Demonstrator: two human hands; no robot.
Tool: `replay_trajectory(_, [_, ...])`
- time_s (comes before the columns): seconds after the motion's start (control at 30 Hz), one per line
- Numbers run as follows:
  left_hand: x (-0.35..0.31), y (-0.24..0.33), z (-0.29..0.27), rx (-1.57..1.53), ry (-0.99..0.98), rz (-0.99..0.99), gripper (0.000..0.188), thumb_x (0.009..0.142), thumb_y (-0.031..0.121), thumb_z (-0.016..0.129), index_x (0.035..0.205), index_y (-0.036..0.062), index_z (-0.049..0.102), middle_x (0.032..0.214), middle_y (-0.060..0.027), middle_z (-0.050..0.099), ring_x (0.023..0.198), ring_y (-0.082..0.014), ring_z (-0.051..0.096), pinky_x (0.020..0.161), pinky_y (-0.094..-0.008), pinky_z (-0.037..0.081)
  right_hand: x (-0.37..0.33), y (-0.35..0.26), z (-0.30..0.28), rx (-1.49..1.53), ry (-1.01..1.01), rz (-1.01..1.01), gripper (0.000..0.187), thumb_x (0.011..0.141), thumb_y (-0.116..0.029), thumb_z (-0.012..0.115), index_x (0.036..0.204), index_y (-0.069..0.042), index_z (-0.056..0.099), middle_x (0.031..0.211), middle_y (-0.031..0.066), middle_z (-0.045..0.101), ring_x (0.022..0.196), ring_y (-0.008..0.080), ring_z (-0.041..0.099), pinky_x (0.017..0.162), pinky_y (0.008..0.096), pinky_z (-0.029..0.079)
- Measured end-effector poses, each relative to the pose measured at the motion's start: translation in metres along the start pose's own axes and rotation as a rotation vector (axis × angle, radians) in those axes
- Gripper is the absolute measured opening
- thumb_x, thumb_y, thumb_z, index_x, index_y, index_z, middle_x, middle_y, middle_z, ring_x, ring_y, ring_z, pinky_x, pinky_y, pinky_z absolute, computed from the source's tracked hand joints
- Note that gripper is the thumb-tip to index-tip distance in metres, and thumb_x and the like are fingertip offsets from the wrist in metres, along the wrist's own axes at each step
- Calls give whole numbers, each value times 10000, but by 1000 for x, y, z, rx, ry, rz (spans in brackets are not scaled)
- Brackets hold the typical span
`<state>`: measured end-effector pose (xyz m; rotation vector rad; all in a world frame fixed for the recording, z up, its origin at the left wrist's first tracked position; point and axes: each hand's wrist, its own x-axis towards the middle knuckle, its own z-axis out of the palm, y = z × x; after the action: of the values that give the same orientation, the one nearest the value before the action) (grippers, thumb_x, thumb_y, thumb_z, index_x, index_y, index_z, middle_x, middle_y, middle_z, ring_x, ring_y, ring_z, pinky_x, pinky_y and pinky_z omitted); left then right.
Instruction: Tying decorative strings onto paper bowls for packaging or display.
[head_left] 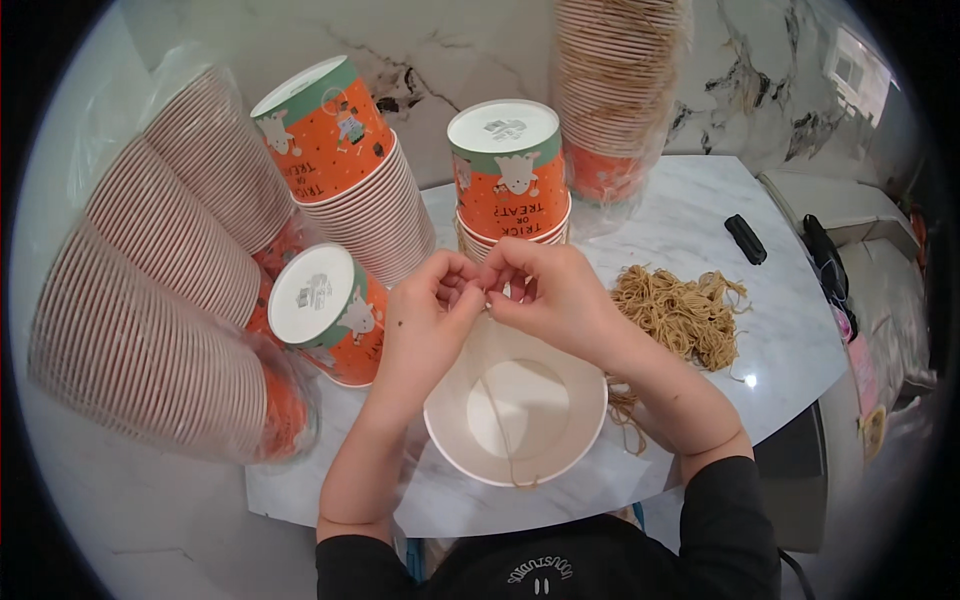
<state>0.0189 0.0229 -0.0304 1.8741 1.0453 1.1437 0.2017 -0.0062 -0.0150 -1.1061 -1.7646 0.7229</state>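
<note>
A white-lined paper bucket point(580, 435) stands mouth up on the table in front of me. Across its inside runs a tan cord point(500, 425), reaching the near rim at one end. Both hands meet above the bucket's far rim, fingertips almost touching. My left hand point(432, 305) is closed in a pinch, and my right hand point(545, 295) pinches close beside it. Between the fingertips shows a small light bit, apparently the cord's end; the fingers hide most of it. To the right of my right forearm lies a loose heap of tan cords point(680, 315).
Upside-down orange and green buckets stand in stacks at centre back point(510, 185) and back left point(330, 130). A single upturned bucket point(325, 305) sits nearer left. Plastic-wrapped bucket stacks point(150, 340) lean at the left; a tall wrapped stack point(620, 90) rises behind. A black object point(745, 240) lies at right.
</note>
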Motion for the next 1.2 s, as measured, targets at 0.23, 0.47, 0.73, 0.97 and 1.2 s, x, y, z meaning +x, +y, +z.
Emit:
replay_trajectory(0.23, [2, -1, 1, -95, -10, -55, 90, 892, 26, 664, 958, -36, 656, 799, -34, 681, 643, -42, 571, 610, -232, 485, 2, 4, 1, 41, -43, -22, 165, 852, -39, 714, 988, -16, 623, 808, -6, 617, 740, 59, 561, 643, 240, 476])
replay_trajectory(0.47, [-1, 5, -5, 82, -48, -84, 75, 880, 14, 679, 936, 1, 631, 736, 36, 596, 581, 0, 475, 541, -205, 381, 2, 7, 2, 66, -11, -34, 160, 873, -17, 691, 1001, -12, 595, 831, 3, 619, 755, 77, 574, 656, 252, 488])
replay_trajectory(0.73, [1, 5, -2, 38, -10, -27, 85, 894, 33, 693, 962, 5, 649, 778, 3, 646, 601, -20, 532, 559, -218, 422, 2, 9, -3, 39, 17, -138, 162, 861, -14, 681, 994, -8, 588, 816, 67, 635, 743, 174, 624, 656, 311, 511])
replay_trajectory(0.97, [5, -6, 0, -127, -55, 38, 94, 976, 32, 673, 1054, -10, 643, 925, 8, 673, 628, 8, 498, 565, -182, 386, 8, 18, -7, 157, 3, -91, 119, 914, -2, 634, 1025, -16, 592, 860, -13, 602, 765, 52, 558, 647, 231, 474])
replay_trajectory(1.2, [8, -8, -6, -255, -114, -43, 107, 976, 34, 702, 1064, -11, 661, 948, 24, 670, 641, 25, 504, 550, -161, 375, 7, 11, -10, -46, 74, -220, 123, 875, -34, 679, 981, -28, 616, 824, 80, 657, 794, 233, 629, 737, 374, 520])
